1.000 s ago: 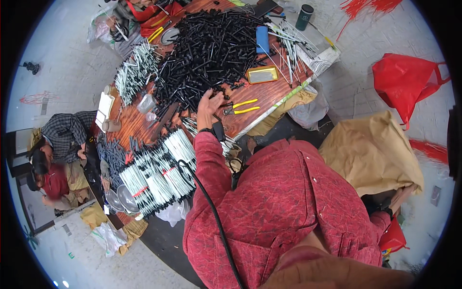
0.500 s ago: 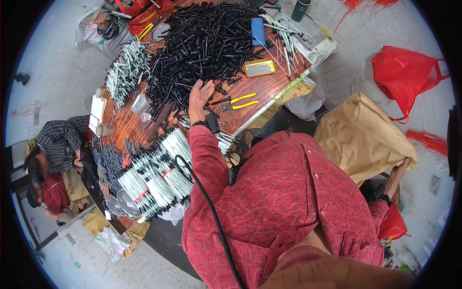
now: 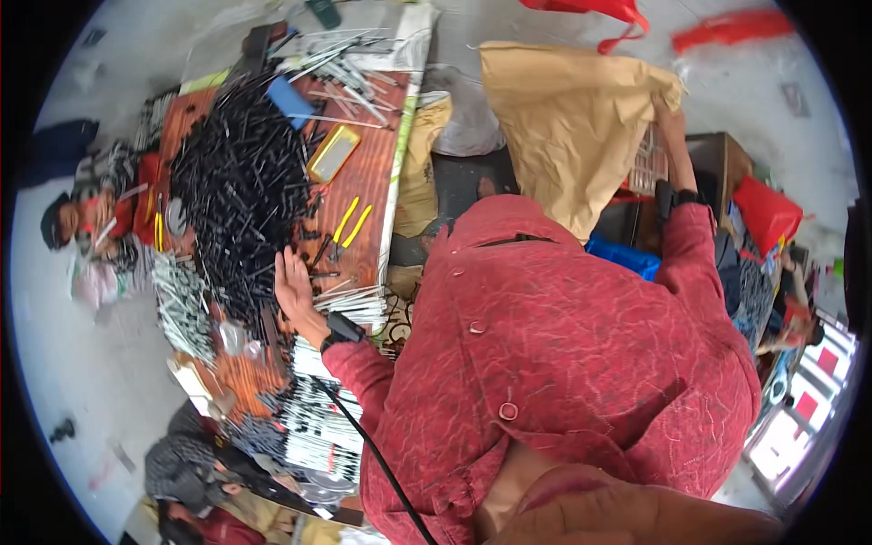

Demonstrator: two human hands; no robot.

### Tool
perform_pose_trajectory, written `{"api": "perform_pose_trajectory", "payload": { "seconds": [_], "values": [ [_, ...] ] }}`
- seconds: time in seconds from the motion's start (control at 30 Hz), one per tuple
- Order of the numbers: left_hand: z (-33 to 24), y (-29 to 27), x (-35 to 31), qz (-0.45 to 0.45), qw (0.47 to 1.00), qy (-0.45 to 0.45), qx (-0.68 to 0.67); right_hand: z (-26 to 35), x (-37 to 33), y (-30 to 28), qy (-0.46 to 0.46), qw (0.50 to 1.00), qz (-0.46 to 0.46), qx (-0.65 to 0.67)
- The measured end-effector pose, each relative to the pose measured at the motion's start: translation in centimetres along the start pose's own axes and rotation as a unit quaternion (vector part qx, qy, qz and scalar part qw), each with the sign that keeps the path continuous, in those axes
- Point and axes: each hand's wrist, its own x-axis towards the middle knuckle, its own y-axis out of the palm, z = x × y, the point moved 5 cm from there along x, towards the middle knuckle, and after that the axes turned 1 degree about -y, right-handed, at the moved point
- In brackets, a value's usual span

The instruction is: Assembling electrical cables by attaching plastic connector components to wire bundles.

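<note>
My left hand (image 3: 298, 295) lies with fingers stretched out at the near edge of a big heap of small black plastic pieces (image 3: 241, 191). Whether its palm presses on them is hard to see. Yellow-handled pliers (image 3: 350, 222) rest on the wooden table (image 3: 368, 173) to the right of that hand. White rods with dark ends (image 3: 318, 427) lie in rows below it. Off the table on the right, my right hand (image 3: 670, 123) is closed on the upper right corner of a large brown paper sack (image 3: 572, 127), which hangs down from it, creased.
On the table are a yellow-rimmed tray (image 3: 334, 154), a blue box (image 3: 289, 102) and loose white rods (image 3: 350, 77). A plastic bag (image 3: 465, 113) stands between table and sack. Co-workers sit across the table (image 3: 100, 204) and at the lower left (image 3: 195, 463).
My view has swung to the right, so the table sits further left. My right hand still holds the paper sack, now higher in view; my left hand stays by the black heap.
</note>
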Motion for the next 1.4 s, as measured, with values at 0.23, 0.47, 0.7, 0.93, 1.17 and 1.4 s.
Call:
{"api": "perform_pose_trajectory", "payload": {
  "seconds": [0.23,0.47,0.7,0.93,1.17,1.4],
  "values": [
    [2.0,2.9,-1.7,-0.020,0.999,0.006,0.033,-5.4,-0.9,-4.9,0.030,0.984,-0.169,0.056],
    [9.0,9.4,0.4,0.066,0.992,-0.085,0.073,-16.5,-2.6,-8.7,0.221,0.967,-0.119,0.053],
    [15.6,18.9,1.8,0.037,0.964,-0.146,0.218,-20.1,-5.5,-12.1,0.254,0.962,-0.080,-0.061],
    [18.8,24.3,3.5,0.068,0.941,-0.181,0.278,-22.3,-4.8,-13.4,0.239,0.968,-0.036,-0.065],
    [23.6,28.5,2.5,0.083,0.914,-0.211,0.336,-24.6,-2.6,-16.6,-0.048,0.907,-0.228,-0.350],
    [24.5,30.7,4.4,0.130,0.876,-0.191,0.423,-10.1,-10.1,-12.7,-0.025,0.958,-0.143,-0.247]
  ]
}}
